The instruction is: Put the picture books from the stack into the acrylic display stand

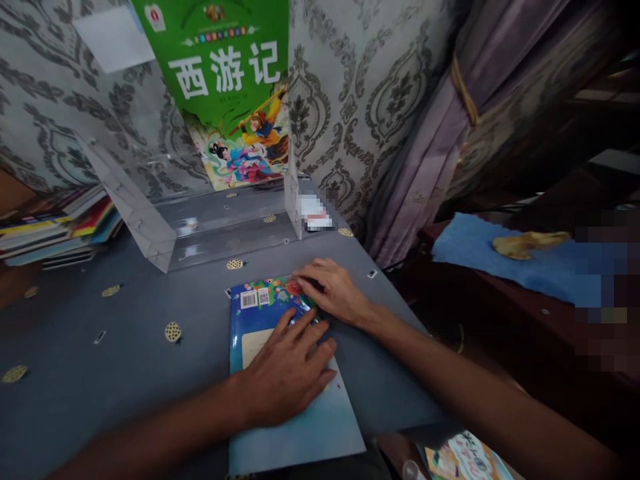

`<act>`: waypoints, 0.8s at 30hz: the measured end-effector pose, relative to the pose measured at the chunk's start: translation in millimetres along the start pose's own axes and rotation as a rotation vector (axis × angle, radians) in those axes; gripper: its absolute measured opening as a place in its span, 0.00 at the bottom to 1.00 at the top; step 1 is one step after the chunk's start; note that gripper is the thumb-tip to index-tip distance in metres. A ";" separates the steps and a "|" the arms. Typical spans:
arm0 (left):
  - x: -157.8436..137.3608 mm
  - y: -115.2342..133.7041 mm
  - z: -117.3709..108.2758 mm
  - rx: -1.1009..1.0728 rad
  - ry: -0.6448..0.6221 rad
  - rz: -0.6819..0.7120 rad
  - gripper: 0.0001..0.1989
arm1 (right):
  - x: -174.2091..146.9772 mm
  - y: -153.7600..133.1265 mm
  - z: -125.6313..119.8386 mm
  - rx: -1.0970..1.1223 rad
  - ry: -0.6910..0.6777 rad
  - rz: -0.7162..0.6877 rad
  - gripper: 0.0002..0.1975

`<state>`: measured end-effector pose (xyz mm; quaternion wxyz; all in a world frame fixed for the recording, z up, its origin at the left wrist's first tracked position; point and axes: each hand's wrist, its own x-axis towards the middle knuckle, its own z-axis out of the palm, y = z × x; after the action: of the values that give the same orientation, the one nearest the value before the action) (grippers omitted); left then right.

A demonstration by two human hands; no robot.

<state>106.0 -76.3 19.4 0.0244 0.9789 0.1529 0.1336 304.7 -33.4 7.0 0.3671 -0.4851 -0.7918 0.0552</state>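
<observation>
A thin paperback book (295, 437) with a glossy blue back cover lies on the grey tablecloth in front of me. A barcode and colourful drawings show along its top. My left hand (290, 367) rests flat across the middle of the cover, fingers spread. At the book's upper right corner is my right hand (335, 290), its fingers bent close together on the edge; the exact grip is partly hidden. Beyond the hands stands a clear acrylic stand (163, 250), with a green picture book (235, 113) upright in it, leaning against the wall.
A pile of books (65, 223) sits at the table's left. Near the stand's right end lies a small pale blurred item (315, 212). To the right are a purple curtain (425, 160) and a blue cloth (465, 250) bearing a yellowish object. Another book (465, 457) shows below the table edge.
</observation>
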 end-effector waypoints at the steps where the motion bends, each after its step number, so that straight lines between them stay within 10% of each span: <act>1: 0.0 0.2 -0.2 -0.003 -0.001 0.001 0.18 | 0.0 1.1 0.1 -0.009 -0.002 0.016 0.11; 24: -3.9 -9.8 -9.1 -0.001 0.008 0.122 0.15 | -1.6 3.7 -1.2 0.028 -0.022 0.154 0.12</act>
<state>97.1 -68.1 26.3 0.0158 0.9858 0.0929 0.1389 308.5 -33.1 5.3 0.3598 -0.5389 -0.7552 0.0994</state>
